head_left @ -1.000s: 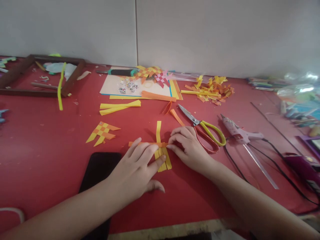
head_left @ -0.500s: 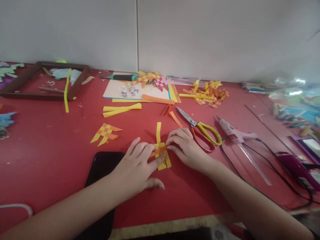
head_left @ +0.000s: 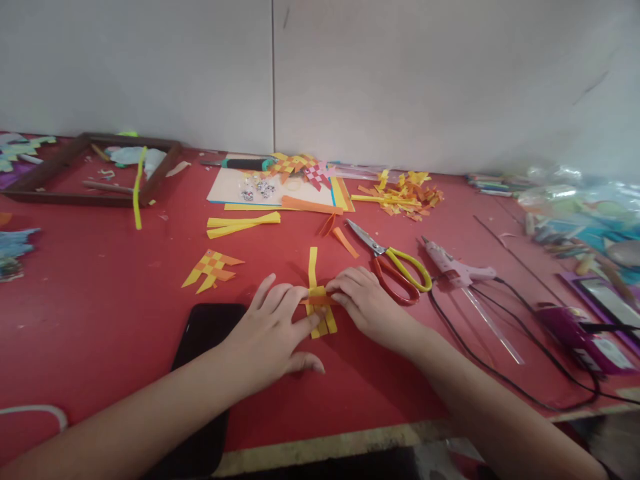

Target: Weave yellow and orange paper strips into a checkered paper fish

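Orange strip [head_left: 320,301]: laid crosswise among the yellow strips, right between the two sets of fingertips, ends partly covered (over or under at each crossing, too small to tell)

Yellow strips [head_left: 317,291]: fanned from the grip toward the body, with one narrow end reaching out on the far side

Right hand [head_left: 375,307]: thumb and fingertips pinched on the right end of the orange strip; partly out of sight at the tips, so cannot tell how firmly

Left hand [head_left: 273,327]: spread palm-down, clasping nothing, fingertips resting on the left side of the strips, thumb held off toward the body

Crossing: probably best pinned flat with the left fingertips, then drawn snug and square from the right pinch, without creasing or skewing

Scissors [head_left: 379,250]: just beyond the right hand, handles nearest; worth avoiding in any outward swing

Glue gun [head_left: 457,270]: farther right of the grip, past the scissors

Phone [head_left: 205,333]: left of the grip, partly hidden by the left forearm; likely to cramp sideways shifts

Paper fish [head_left: 211,269]: beyond the left fingertips, apart from them

Red table [head_left: 350,407]: most room, by judgement, from the grip toward the body, between the forearms

Table edge [head_left: 325,453]: bodyward of the grip, well apart
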{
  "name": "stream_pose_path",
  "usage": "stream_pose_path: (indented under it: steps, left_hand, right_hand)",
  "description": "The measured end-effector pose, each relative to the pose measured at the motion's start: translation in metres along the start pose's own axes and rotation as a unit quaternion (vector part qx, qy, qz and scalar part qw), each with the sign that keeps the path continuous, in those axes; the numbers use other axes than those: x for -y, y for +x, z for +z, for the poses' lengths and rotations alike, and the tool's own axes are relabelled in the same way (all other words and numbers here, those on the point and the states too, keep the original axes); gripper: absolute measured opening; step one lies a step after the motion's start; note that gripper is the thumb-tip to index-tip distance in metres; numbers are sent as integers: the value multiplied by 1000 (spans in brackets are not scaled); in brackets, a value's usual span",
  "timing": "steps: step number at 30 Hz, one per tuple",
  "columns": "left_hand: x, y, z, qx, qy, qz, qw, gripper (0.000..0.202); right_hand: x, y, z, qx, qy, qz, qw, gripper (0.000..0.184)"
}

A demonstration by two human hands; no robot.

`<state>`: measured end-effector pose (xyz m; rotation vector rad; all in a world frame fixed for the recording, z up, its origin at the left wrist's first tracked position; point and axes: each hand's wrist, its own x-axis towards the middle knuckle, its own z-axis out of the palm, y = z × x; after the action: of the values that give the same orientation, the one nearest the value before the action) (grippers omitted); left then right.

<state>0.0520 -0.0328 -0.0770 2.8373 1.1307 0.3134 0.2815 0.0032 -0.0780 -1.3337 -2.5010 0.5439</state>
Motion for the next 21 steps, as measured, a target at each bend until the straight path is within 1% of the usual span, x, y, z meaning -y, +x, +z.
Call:
stream_pose_path:
  steps: [4,9,14,19,21]
  left_hand:
    - [0,0,1,-7,1,2,1000,69]
    - [0,-1,2,-8,-1,3,1000,69]
    - [0,-1,0,1,-4,-3,1000,69]
    - [0,0,1,-5,7,1,1000,67]
    - [0,0,1,-8,8,1,1000,67]
  right_hand:
    - [5,1,-1,-8,14,33,999,3]
    - [9,-2,3,-6,3,31,999,10]
    - [10,-4,10,-37,-15,35,999,13]
    - [8,-3,7,-29,-2,33,999,14]
    - [9,-3,5,-36,4,30,999,15]
